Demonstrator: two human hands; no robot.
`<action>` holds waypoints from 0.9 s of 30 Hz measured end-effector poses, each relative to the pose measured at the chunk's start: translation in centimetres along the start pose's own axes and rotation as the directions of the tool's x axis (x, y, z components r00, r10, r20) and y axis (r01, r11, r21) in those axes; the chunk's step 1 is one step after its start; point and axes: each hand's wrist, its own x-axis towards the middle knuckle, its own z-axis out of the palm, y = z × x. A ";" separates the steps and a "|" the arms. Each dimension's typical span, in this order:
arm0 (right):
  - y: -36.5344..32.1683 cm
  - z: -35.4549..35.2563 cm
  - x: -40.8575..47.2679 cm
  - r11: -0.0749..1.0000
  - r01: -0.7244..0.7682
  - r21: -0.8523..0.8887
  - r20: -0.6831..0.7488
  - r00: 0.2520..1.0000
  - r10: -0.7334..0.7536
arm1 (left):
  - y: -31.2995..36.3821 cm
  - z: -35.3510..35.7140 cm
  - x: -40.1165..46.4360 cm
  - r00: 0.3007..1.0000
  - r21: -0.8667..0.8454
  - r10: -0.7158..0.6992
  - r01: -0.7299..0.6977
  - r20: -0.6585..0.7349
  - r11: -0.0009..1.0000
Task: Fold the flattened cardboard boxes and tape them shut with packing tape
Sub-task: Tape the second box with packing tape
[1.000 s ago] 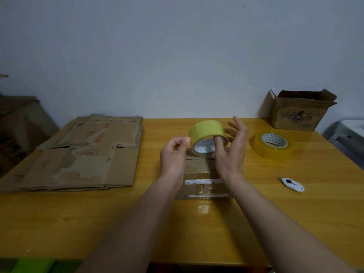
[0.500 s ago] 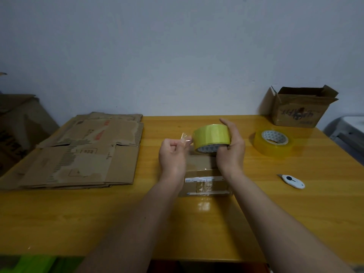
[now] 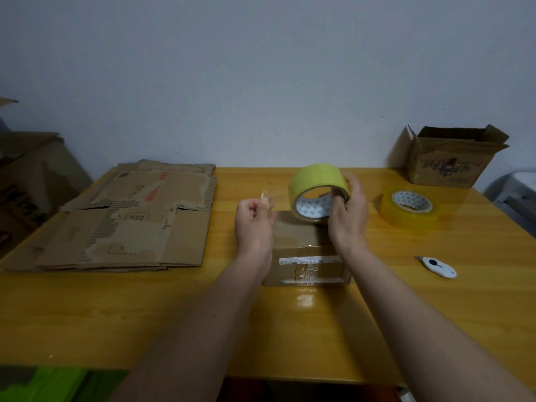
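Note:
My right hand (image 3: 346, 216) grips a yellow-green roll of packing tape (image 3: 317, 181), held just above a small folded cardboard box (image 3: 306, 256) at the table's middle. My left hand (image 3: 253, 220) pinches the clear free end of the tape (image 3: 265, 195), drawn out a short way to the left of the roll. The box has a white label and old tape on its near side; my hands hide part of its top. A stack of flattened cardboard boxes (image 3: 130, 219) lies on the left of the table.
A second, larger yellow tape roll (image 3: 410, 208) lies flat to the right. A white box cutter (image 3: 438, 266) rests further right and nearer. An open cardboard box (image 3: 449, 158) stands at the back right corner. More cardboard (image 3: 29, 181) leans beyond the table's left edge.
My left hand has pulled the tape end away leftward from the roll. My right hand has tilted the roll so that its core faces me and lifted it slightly.

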 end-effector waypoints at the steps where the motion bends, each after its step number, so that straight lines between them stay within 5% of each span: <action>1: 0.2 0.0 -0.1 0.999 -0.017 -0.033 0.028 0.999 0.018 | 0.1 0.0 0.1 1.000 -0.014 -0.016 0.016 -0.012 1.000; 6: 0.7 0.0 -0.2 0.982 -0.077 -0.170 0.127 0.987 0.099 | 0.4 -0.7 0.5 0.999 0.157 -0.003 0.012 -0.052 0.987; 10: 0.4 0.2 -1.1 0.953 0.034 -0.302 0.185 0.982 0.023 | -0.1 -4.0 1.0 0.982 0.328 0.036 0.027 -0.185 0.944; 17: 0.2 0.7 -0.7 0.938 0.033 -0.344 0.205 0.978 0.040 | 0.0 -4.8 0.4 0.944 0.029 -0.302 0.309 -0.133 0.951; 27: 0.2 0.9 -1.0 0.910 0.061 -0.409 0.232 0.972 0.040 | -4.5 -4.6 1.9 0.902 0.305 -0.411 0.431 -0.132 0.849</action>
